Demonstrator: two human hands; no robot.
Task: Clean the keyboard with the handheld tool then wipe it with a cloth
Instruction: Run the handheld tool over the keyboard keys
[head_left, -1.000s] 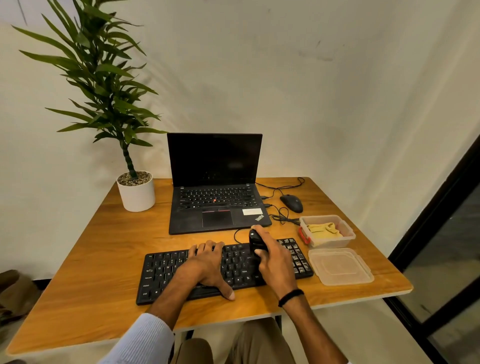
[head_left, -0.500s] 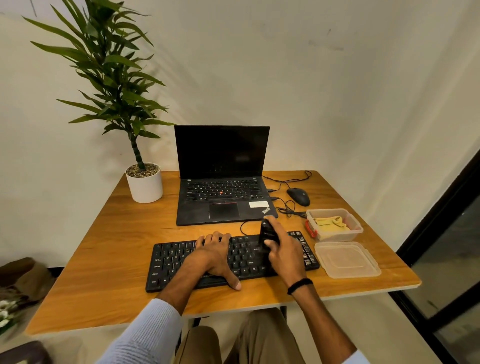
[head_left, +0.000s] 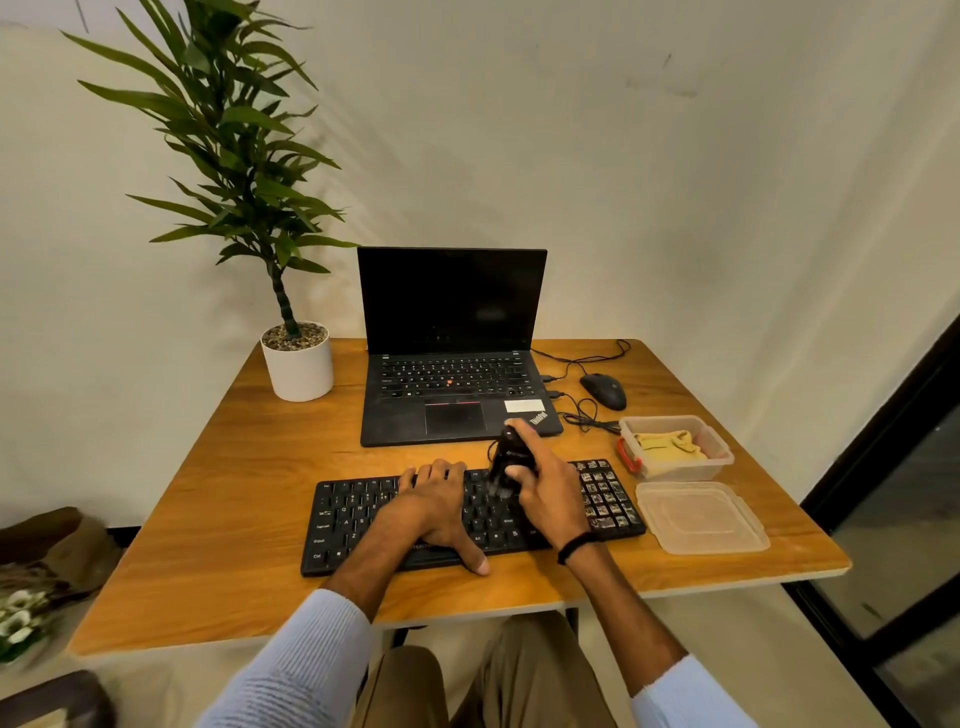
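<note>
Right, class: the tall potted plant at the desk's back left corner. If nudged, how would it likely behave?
The potted plant probably tips sooner than it slides: its leaves tower far above a narrow white pot. The pebbles filling the pot likely add low weight, steadying it somewhat. Leaves would probably flex, not snap.

An open black laptop (head_left: 452, 312) with a dark screen is sitting at the far middle of the wooden table (head_left: 218, 519), and a leafy plant (head_left: 228, 156) in a white pot (head_left: 298, 370) is standing just left of it. Right of the laptop a black mouse (head_left: 603, 391) is lying with its cable (head_left: 582, 418) looping across the wood, while nearer on the right a clear plastic box (head_left: 691, 467) is standing open, its lid (head_left: 698, 517) lying flat just on its near side.
</note>
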